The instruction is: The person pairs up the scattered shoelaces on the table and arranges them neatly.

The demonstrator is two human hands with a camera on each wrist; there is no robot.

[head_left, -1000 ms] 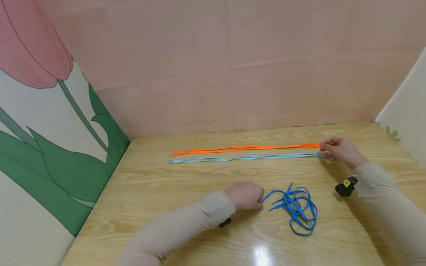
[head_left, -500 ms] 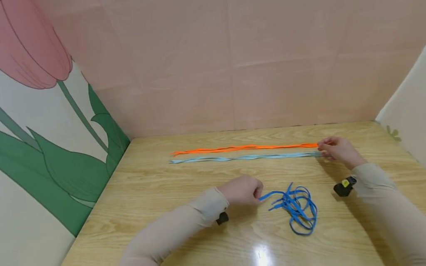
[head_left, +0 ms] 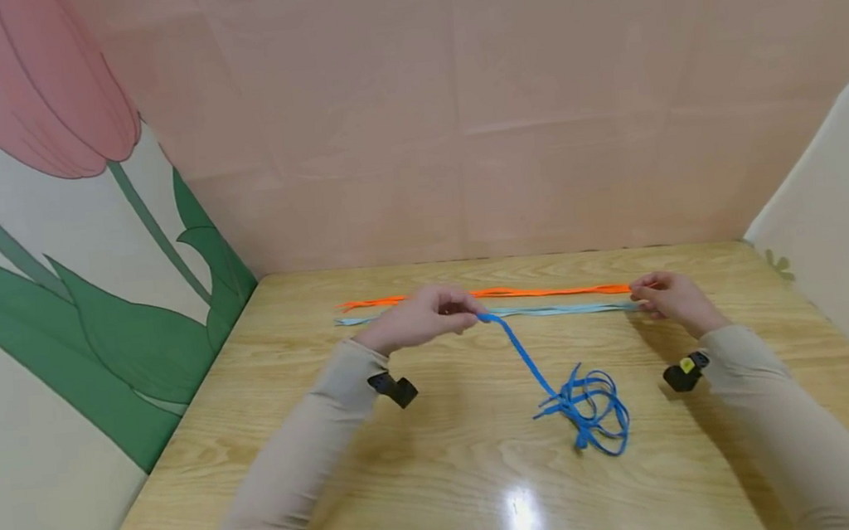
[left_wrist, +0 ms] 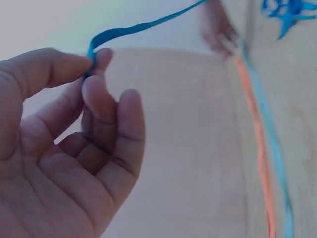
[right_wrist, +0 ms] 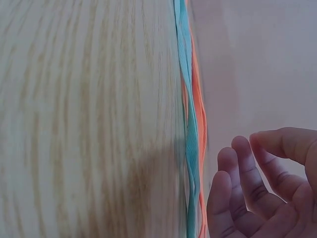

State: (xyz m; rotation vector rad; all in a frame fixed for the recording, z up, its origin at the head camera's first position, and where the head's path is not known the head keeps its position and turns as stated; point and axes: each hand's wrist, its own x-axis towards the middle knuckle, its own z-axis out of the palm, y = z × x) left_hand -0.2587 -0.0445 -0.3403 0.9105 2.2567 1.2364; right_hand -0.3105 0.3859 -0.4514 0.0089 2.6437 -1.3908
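Thumb and fingertips of my left hand [head_left: 424,316] pinch one end of a blue shoelace [head_left: 527,358], raised off the table. From there the lace slopes down to its loose tangle on the wood. In the left wrist view the blue lace [left_wrist: 133,29] emerges between thumb and index finger. My right hand [head_left: 676,305] hovers at the right ends of an orange shoelace [head_left: 546,292] and a light blue shoelace [head_left: 548,311], which lie side by side. In the right wrist view its fingers are loosely bent beside the light blue lace [right_wrist: 192,144], with nothing visibly held.
The wood-grain table [head_left: 441,480] backs onto a pink cloth wall [head_left: 459,129]. A tulip-printed panel [head_left: 129,321] stands at the left and a pale panel [head_left: 840,224] at the right. Small black cameras [head_left: 397,390] sit at both wrists.
My left hand has risen and moved away from me, drawing the blue shoelace's end up from the tangle. The tangle has shifted slightly. My right hand has edged a little left.
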